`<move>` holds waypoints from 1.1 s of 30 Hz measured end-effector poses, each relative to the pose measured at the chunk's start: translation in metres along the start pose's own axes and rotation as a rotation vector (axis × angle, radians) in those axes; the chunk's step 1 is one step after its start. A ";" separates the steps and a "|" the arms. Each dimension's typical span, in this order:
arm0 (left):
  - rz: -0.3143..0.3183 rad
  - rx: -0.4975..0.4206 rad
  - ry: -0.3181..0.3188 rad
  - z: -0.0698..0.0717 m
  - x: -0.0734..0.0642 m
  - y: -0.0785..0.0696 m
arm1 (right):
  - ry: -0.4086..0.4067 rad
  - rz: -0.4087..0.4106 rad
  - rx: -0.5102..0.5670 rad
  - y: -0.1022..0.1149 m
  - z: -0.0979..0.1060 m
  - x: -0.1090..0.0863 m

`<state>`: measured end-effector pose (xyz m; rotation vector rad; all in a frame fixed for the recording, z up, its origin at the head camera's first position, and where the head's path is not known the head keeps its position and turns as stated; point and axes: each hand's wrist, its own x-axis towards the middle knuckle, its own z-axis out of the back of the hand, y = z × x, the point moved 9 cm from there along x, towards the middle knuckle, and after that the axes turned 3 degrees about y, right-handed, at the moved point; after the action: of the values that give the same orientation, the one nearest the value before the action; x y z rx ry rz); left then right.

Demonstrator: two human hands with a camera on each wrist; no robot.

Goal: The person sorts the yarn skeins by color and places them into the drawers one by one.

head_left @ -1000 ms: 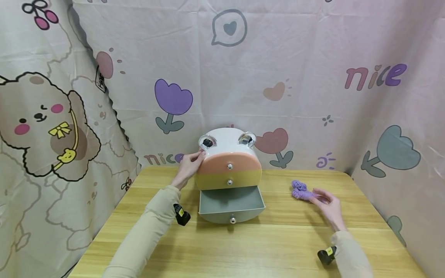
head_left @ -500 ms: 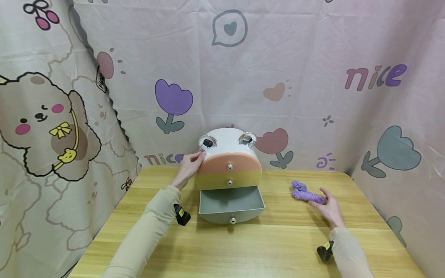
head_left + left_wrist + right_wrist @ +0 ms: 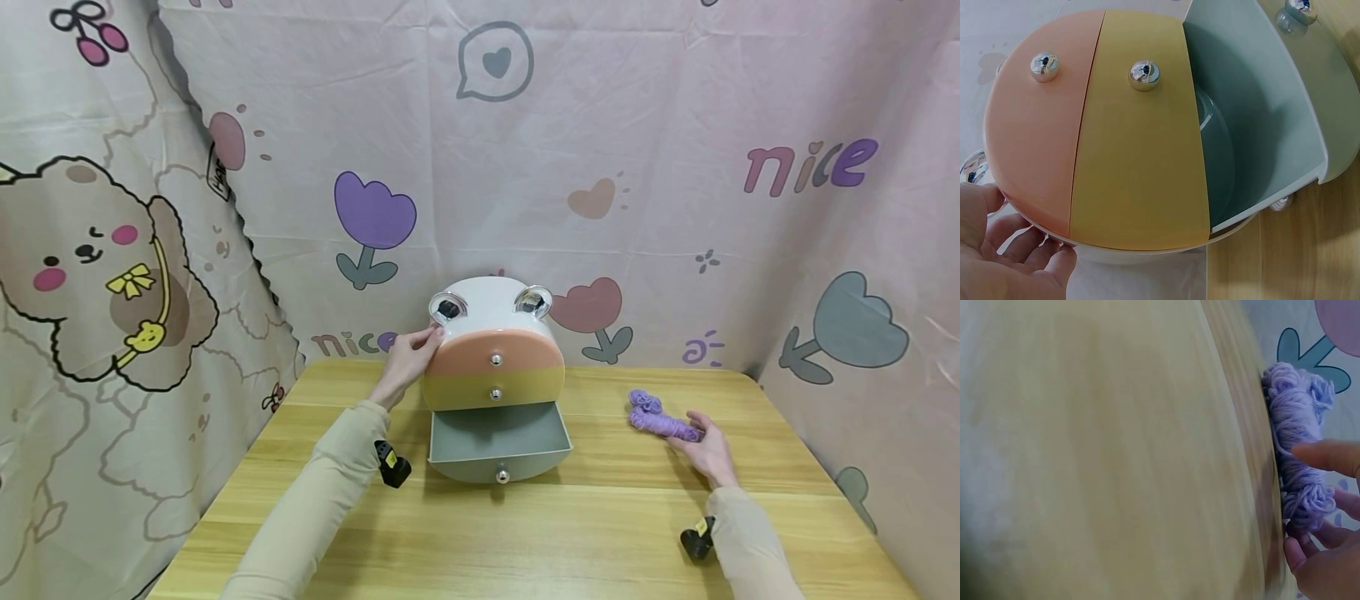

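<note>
A frog-shaped drawer box (image 3: 495, 304) with a white top and silver ring eyes stands at the table's back. Its orange drawer (image 3: 465, 350) and yellow drawer (image 3: 461, 392) are closed, while the grey-green bottom drawer (image 3: 498, 471) is pulled out and bare inside. My left hand (image 3: 408, 360) holds the box's left side, thumb near the eye and bent fingers along the edge in the left wrist view. On the table at right lies a bundle of purple yarn (image 3: 660, 422). My right hand (image 3: 708, 454) holds its right end, thumb on one side and curled fingers at the other.
The wooden table (image 3: 570, 533) runs in front of the box and between it and the yarn. A patterned cloth (image 3: 645, 100) hangs behind and at both sides. Each sleeve carries a small black wrist camera (image 3: 393, 463).
My right hand's fingers first lay over the yarn, then spread away from its end, and now have come back in around it. The left hand and box stay still.
</note>
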<state>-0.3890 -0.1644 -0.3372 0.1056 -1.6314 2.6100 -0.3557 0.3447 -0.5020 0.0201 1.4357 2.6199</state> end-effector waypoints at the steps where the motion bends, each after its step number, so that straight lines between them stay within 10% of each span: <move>1: 0.000 -0.001 -0.001 0.000 0.000 0.000 | -0.008 0.001 -0.002 0.000 0.001 0.000; 33: 0.013 -0.008 0.002 0.000 -0.002 -0.001 | -0.208 -0.007 0.000 -0.007 0.015 -0.015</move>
<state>-0.3865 -0.1636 -0.3364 0.0917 -1.6477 2.6112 -0.3385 0.3591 -0.4988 0.2786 1.3624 2.5252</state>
